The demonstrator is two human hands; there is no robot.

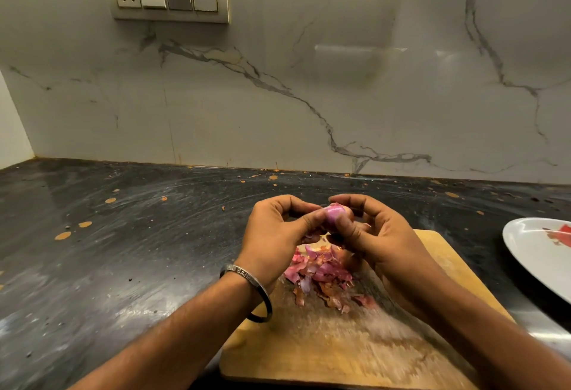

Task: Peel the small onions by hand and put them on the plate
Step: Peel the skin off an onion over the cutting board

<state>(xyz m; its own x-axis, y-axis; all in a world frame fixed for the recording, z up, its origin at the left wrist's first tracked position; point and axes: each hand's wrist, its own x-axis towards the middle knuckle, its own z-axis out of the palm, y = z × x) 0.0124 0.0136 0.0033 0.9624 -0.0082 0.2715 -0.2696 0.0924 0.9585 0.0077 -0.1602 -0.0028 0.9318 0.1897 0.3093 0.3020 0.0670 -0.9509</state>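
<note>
Two hands work the skin off a small onion (335,214) above a wooden chopping board (340,343) on a dark countertop (108,250).

The left hand (275,235) curls around the bulb's near side, thumb and fingertips pinching it, while the right hand (367,232) pinches it from the other side, thumb pressed against the pink flesh. Both hold it in the air over the board's far edge, above a heap of peeled skins (324,278). The plate (525,253) sits at the countertop's right edge, well apart from the hands. Done well, the step likely calls for one hand to steady the bulb while the other lifts the papery layer from the tip, letting scraps fall on the board.
</note>
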